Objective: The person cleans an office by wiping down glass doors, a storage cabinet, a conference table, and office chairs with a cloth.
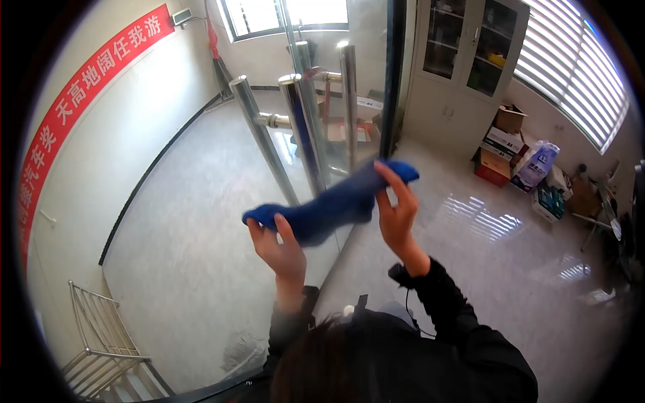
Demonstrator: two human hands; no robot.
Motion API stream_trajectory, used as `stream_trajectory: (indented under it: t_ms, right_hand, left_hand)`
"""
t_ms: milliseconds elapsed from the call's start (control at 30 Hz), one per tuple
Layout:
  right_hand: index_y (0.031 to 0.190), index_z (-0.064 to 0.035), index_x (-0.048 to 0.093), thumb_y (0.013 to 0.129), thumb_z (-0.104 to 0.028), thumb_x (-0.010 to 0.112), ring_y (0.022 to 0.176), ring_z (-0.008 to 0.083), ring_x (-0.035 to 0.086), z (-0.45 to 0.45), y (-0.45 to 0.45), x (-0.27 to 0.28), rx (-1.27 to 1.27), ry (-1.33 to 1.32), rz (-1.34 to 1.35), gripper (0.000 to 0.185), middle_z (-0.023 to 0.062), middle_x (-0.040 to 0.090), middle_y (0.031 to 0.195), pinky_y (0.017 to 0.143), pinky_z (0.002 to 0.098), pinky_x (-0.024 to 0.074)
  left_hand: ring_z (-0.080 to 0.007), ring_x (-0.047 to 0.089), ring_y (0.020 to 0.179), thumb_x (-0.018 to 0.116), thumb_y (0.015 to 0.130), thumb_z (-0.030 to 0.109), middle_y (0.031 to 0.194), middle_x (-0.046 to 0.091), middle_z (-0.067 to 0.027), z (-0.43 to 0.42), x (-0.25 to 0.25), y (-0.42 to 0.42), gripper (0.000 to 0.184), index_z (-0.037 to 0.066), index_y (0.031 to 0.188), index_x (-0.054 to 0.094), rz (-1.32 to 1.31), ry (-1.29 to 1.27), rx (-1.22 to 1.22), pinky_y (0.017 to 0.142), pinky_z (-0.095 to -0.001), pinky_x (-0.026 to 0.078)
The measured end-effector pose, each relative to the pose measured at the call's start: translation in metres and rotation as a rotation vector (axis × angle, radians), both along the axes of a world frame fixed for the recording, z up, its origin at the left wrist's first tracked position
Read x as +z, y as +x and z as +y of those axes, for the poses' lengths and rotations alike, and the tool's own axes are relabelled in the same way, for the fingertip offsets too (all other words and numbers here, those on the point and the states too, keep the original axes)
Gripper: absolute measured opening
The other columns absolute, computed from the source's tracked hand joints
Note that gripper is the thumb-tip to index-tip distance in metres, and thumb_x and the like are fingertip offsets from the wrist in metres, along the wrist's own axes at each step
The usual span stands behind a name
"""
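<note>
A blue cloth [329, 207] is stretched between my two hands in front of the glass door, slightly blurred and bunched in the middle. My left hand [279, 254] pinches its lower left end between thumb and fingers. At the upper right end, my right hand [398, 213] grips the cloth near its tip. Just beyond the cloth stand the upright metal door handles [262, 138], shiny tubes joined by short crossbars. The cloth overlaps the lower part of the handles in view; whether it touches them I cannot tell.
A dark door frame edge [392, 80] rises behind the handles. Cardboard boxes [492, 166] and a purple-white package [535, 164] sit on the right by a cabinet [447, 104]. Metal railing [101, 329] and steps are at lower left. A red banner [87, 87] hangs on the left wall.
</note>
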State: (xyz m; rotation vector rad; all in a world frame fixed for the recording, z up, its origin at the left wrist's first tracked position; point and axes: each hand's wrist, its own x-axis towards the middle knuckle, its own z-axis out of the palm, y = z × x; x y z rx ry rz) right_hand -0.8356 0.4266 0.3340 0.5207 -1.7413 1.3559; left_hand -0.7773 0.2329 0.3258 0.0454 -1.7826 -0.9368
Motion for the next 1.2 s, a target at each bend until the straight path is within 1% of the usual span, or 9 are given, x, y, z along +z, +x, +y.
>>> stream_trajectory:
  t_ms: [167, 367, 467, 700, 867, 967, 1033, 1067, 1200]
  right_hand:
    - [0.142, -0.0118, 0.047, 0.084, -0.013, 0.071, 0.112, 0.0351, 0.060, -0.039, -0.104, 0.092, 0.090, 0.183, 0.320, 0.062, 0.0181, 0.057, 0.132, 0.094, 0.0413, 0.0469]
    - [0.149, -0.0131, 0.033, 0.091, -0.023, 0.064, 0.114, 0.0349, 0.057, -0.115, -0.187, 0.116, 0.642, -0.007, 0.247, 0.066, 0.0188, 0.055, 0.134, 0.100, 0.0393, 0.0413]
    - [0.130, -0.0079, 0.053, 0.089, -0.017, 0.063, 0.105, 0.0306, 0.062, -0.103, -0.186, 0.118, 0.798, 0.039, 0.077, 0.044, 0.0162, 0.061, 0.121, 0.091, 0.0352, 0.0477]
    - [0.144, -0.0095, 0.038, 0.085, -0.011, 0.070, 0.115, 0.0404, 0.056, -0.096, -0.205, 0.090, 0.948, 0.066, 0.115, 0.067, 0.0243, 0.053, 0.129, 0.095, 0.0432, 0.0456]
    - [0.147, -0.0004, 0.028, 0.082, -0.010, 0.071, 0.119, 0.0359, 0.053, -0.105, -0.220, 0.006, 0.932, 0.094, 0.149, 0.078, 0.0240, 0.050, 0.133, 0.100, 0.0427, 0.0425]
    - [0.144, 0.0048, 0.027, 0.081, -0.010, 0.072, 0.121, 0.0296, 0.054, -0.109, -0.215, -0.068, 1.037, 0.105, -0.065, 0.079, 0.0216, 0.051, 0.132, 0.102, 0.0408, 0.0420]
    - [0.141, 0.0011, 0.033, 0.081, -0.021, 0.076, 0.110, 0.0346, 0.057, -0.112, -0.216, -0.105, 0.968, 0.177, -0.168, 0.077, 0.0179, 0.059, 0.117, 0.095, 0.0454, 0.0433]
    - [0.108, -0.0050, 0.067, 0.081, -0.027, 0.075, 0.117, 0.0409, 0.048, -0.112, -0.219, -0.112, 0.880, 0.240, -0.022, 0.036, 0.0196, 0.060, 0.118, 0.098, 0.0515, 0.0349]
    - [0.140, -0.0018, 0.034, 0.076, -0.012, 0.078, 0.116, 0.0402, 0.059, -0.090, -0.209, -0.064, 1.107, -0.008, -0.168, 0.079, 0.0262, 0.056, 0.127, 0.096, 0.0442, 0.0467]
  left_hand:
    - [-0.0261, 0.054, 0.100, 0.039, 0.104, 0.016, 0.110, 0.049, -0.0171, 0.001, 0.055, -0.067, 0.030, -0.007, 0.112, 0.056, 0.158, -0.124, 0.064, 0.087, -0.0341, 0.044]
    - [-0.0429, 0.030, 0.139, 0.046, 0.102, 0.019, 0.151, 0.029, -0.0277, 0.027, 0.025, -0.150, 0.051, -0.007, 0.143, 0.034, -0.006, -0.092, 0.014, 0.115, -0.0463, 0.019]
    - [-0.0451, 0.027, 0.139, 0.049, 0.100, 0.023, 0.149, 0.028, -0.0306, 0.042, -0.009, -0.186, 0.058, -0.008, 0.144, 0.027, -0.155, -0.058, 0.054, 0.115, -0.0482, 0.018]
    - [-0.0388, 0.032, 0.135, 0.060, 0.093, 0.028, 0.144, 0.033, -0.0250, 0.054, -0.033, -0.212, 0.078, -0.004, 0.148, 0.014, -0.052, -0.033, 0.307, 0.111, -0.0465, 0.023]
    - [-0.0365, 0.052, 0.124, 0.067, 0.088, 0.025, 0.135, 0.051, -0.0209, 0.057, -0.069, -0.214, 0.069, 0.000, 0.143, 0.033, -0.101, 0.483, 0.090, 0.100, -0.0425, 0.042]
    - [-0.0340, 0.055, 0.121, 0.064, 0.090, 0.022, 0.130, 0.055, -0.0173, 0.041, -0.127, -0.207, 0.056, 0.002, 0.138, 0.042, -0.434, 0.269, 0.075, 0.098, -0.0414, 0.043]
    - [-0.0305, 0.058, 0.116, 0.063, 0.090, 0.021, 0.127, 0.058, -0.0141, 0.047, -0.126, -0.199, 0.048, 0.003, 0.132, 0.049, -0.406, 0.200, 0.108, 0.096, -0.0406, 0.045]
    - [-0.0298, 0.059, 0.114, 0.063, 0.090, 0.019, 0.125, 0.059, -0.0139, 0.048, -0.134, -0.196, 0.045, 0.002, 0.130, 0.051, -0.381, 0.182, 0.093, 0.094, -0.0401, 0.046]
    - [-0.0285, 0.060, 0.109, 0.063, 0.088, 0.014, 0.120, 0.061, -0.0139, 0.051, -0.102, -0.189, 0.037, 0.002, 0.123, 0.056, -0.453, 0.076, 0.165, 0.089, -0.0399, 0.047]
